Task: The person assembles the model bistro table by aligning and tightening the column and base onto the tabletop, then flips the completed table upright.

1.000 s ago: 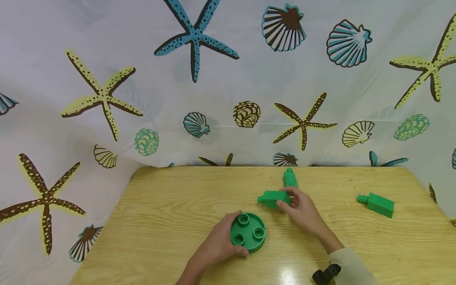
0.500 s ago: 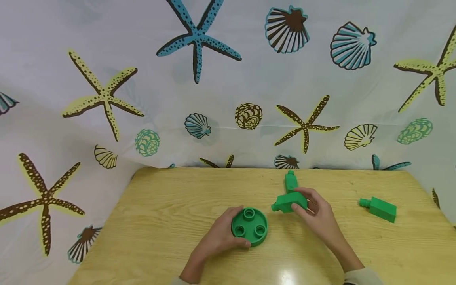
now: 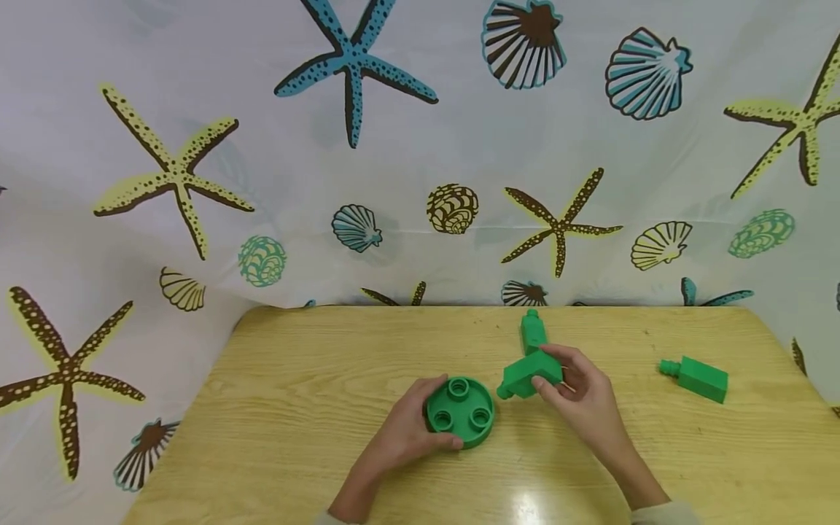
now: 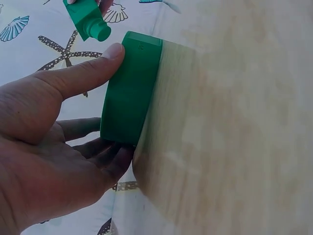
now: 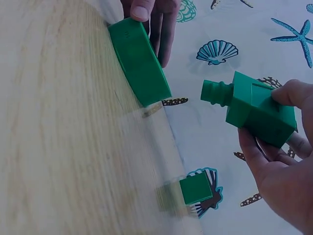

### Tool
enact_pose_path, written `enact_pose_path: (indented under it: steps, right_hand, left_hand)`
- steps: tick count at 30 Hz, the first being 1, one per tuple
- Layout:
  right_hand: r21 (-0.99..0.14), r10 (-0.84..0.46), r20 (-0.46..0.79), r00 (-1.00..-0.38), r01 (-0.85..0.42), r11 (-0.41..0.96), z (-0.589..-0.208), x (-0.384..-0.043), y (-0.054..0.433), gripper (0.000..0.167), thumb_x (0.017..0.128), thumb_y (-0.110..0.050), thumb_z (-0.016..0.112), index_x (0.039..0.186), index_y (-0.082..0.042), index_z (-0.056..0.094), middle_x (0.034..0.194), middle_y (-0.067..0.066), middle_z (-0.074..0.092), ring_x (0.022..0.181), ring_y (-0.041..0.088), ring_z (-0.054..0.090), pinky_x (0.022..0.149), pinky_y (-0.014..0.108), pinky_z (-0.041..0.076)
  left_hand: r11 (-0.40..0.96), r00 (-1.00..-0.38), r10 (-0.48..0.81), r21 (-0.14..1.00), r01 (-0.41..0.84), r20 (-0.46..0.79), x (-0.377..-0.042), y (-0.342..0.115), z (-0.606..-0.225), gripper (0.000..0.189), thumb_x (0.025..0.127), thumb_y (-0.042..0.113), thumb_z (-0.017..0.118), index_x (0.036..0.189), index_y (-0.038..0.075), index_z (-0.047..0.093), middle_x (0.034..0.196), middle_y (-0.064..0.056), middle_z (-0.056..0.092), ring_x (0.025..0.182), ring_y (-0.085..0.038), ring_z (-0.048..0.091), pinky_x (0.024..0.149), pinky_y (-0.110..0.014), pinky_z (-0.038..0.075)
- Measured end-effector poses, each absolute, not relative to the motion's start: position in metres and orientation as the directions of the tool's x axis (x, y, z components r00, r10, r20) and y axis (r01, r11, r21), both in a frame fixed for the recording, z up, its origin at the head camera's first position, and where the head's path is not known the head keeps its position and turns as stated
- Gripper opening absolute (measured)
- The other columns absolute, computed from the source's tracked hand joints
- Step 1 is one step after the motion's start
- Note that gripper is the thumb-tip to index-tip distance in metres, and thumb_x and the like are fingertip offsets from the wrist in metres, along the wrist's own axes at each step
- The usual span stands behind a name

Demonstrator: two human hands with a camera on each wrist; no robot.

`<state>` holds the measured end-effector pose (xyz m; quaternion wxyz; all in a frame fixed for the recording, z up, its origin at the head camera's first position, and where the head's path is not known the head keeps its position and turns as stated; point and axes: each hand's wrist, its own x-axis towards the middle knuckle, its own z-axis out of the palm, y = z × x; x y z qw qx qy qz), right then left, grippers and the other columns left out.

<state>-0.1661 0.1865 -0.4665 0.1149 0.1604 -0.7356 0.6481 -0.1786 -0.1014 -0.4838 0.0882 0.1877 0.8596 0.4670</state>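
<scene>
left hand [image 3: 410, 430] grips round green base [image 3: 464, 413] | right hand [image 3: 585, 390] pinches green block [image 3: 528, 373] | block's axis slants left-near, neck [image 3: 504, 391] facing base, not touching

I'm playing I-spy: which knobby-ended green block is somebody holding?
The green rectangular plastic-looking block pinched in the right hand. Nobody holds the similar block behind it or the one at far right.

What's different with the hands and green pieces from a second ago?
The right hand has brought the held green block rightward, its knobbed end now angled lower in the head view. The left hand has shifted the round green base slightly away from the person and turned it slightly clockwise. Neither hand grabbed or released anything. The far green block and the rightmost green block stayed put.
</scene>
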Motion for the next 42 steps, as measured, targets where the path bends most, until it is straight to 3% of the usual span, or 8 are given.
enact_pose_path:
  steps: [5, 19, 30, 42]
  right_hand:
    - [-0.913, -0.096, 0.390, -0.916, -0.398, 0.088, -0.469, -0.165, 0.179, 0.047, 0.093, 0.010, 0.069, 0.137, 0.006, 0.054, 0.124, 0.024, 0.062, 0.106, 0.010, 0.065, 0.076, 0.021, 0.056]
    - [-0.912, -0.159, 0.387, -0.908, -0.402, 0.077, -0.477, -0.161, 0.161, 0.046, 0.093, 0.004, 0.073, 0.136, 0.002, 0.056, 0.128, 0.020, 0.063, 0.109, 0.013, 0.066, 0.082, 0.025, 0.058]
    - [-0.898, -0.161, 0.389, -0.907, -0.412, 0.153, -0.486, -0.158, 0.149, 0.043, 0.092, -0.001, 0.077, 0.131, -0.006, 0.062, 0.130, 0.012, 0.064, 0.117, 0.014, 0.065, 0.088, 0.029, 0.059]
    - [-0.873, -0.182, 0.419, -0.889, -0.450, 0.187, -0.486, -0.156, 0.143, 0.043, 0.089, 0.003, 0.078, 0.128, -0.010, 0.065, 0.126, 0.007, 0.066, 0.114, 0.018, 0.066, 0.089, 0.031, 0.059]
  left_hand:
    - [0.514, -0.918, 0.396, 0.821, 0.250, 0.031, -0.178, -0.102, -0.484, 0.098, 0.075, 0.024, 0.095, 0.152, -0.004, 0.043, 0.142, -0.021, 0.051, 0.133, -0.039, 0.050, 0.111, -0.056, 0.041]
    - [0.517, -0.918, 0.394, 0.814, 0.265, 0.049, -0.180, -0.102, -0.486, 0.098, 0.074, 0.025, 0.096, 0.152, -0.004, 0.044, 0.141, -0.019, 0.053, 0.133, -0.036, 0.051, 0.111, -0.054, 0.041]
    - [0.521, -0.918, 0.390, 0.807, 0.277, 0.063, -0.181, -0.102, -0.490, 0.099, 0.073, 0.026, 0.096, 0.151, -0.006, 0.045, 0.140, -0.019, 0.054, 0.131, -0.035, 0.052, 0.110, -0.053, 0.043]
    - [0.516, -0.921, 0.385, 0.812, 0.273, 0.065, -0.178, -0.103, -0.492, 0.098, 0.073, 0.025, 0.097, 0.150, -0.006, 0.045, 0.139, -0.018, 0.054, 0.130, -0.035, 0.053, 0.109, -0.053, 0.044]
